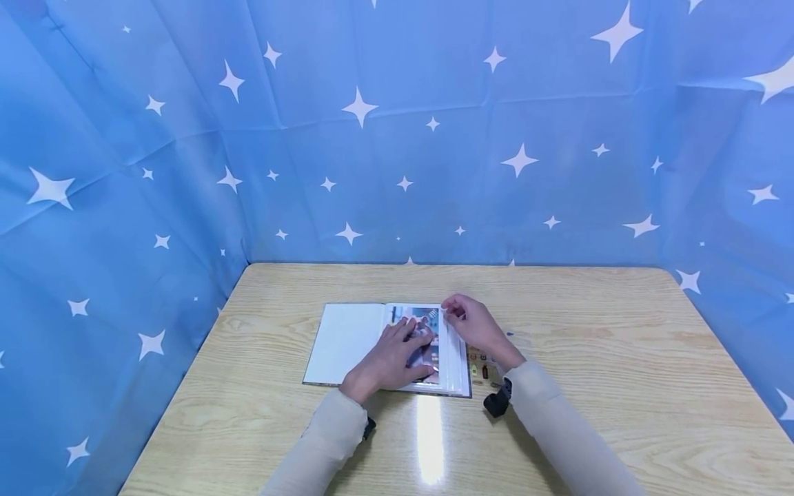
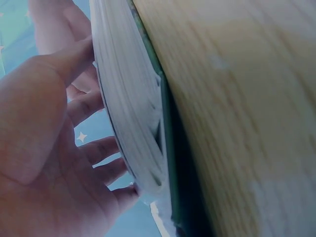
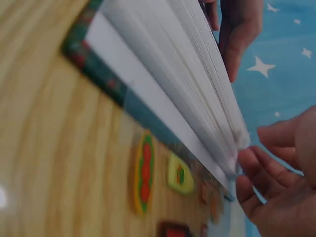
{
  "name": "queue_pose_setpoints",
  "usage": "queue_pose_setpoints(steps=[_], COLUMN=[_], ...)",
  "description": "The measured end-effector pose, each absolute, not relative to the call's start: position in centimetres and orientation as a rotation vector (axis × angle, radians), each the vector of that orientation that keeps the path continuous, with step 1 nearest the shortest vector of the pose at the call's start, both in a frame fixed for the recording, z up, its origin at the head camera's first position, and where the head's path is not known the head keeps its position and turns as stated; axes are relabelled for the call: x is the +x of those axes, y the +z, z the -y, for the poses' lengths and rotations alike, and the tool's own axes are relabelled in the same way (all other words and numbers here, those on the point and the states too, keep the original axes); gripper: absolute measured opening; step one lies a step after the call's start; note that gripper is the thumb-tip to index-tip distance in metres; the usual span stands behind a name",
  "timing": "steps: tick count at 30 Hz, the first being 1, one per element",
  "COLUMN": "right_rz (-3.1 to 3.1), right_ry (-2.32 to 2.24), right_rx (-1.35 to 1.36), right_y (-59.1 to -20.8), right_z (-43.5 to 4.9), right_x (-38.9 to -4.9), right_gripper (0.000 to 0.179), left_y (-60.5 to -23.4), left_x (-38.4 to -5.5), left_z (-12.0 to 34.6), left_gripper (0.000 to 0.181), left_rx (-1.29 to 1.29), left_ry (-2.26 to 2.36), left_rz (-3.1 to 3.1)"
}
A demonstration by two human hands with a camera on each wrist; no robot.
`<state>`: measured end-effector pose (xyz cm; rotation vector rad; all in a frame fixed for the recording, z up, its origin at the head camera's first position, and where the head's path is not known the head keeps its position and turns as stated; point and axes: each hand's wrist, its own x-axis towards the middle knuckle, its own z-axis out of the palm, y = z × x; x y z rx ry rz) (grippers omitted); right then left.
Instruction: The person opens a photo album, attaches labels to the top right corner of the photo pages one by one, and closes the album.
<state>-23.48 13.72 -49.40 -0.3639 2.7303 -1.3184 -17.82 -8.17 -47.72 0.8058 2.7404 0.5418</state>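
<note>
A photo album (image 1: 344,344) lies open on the table, with a photo (image 1: 434,358) in the clear sleeve of its right-hand page. My left hand (image 1: 393,355) lies with spread fingers over that photo, and the left wrist view shows its fingers along the top of the thick page stack (image 2: 126,98). At the page's far right corner is my right hand (image 1: 474,324), fingers loosely bent. In the right wrist view the fingertips (image 3: 247,160) touch the corner of the stacked pages (image 3: 187,94), with a gap between the upper finger and the lower ones.
Small food-shaped stickers or pieces (image 1: 484,370), one like a hot dog (image 3: 144,173), lie partly under the right forearm beside the album. The wooden table (image 1: 620,331) has a bright light reflection near its front. A blue star-patterned cloth (image 1: 428,172) hangs behind and at the sides.
</note>
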Motion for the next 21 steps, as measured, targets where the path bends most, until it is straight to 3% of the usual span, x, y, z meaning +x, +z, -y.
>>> queue_pose_setpoints(steps=[10, 21], right_rz=[-2.771, -2.738], right_ry=[-0.947, -0.744], right_rx=[-0.744, -0.739], right_y=[-48.7, -48.6], right_z=[-15.1, -14.8], right_x=[-21.7, -20.8], right_gripper=[0.049, 0.060], left_y=[-47.7, -47.9], left_x=[-17.8, -17.4], left_z=[8.1, 8.0], left_gripper=[0.062, 0.063], left_rx=[0.785, 0.839], left_ry=[0.535, 0.509], left_rz=[-2.730, -2.770])
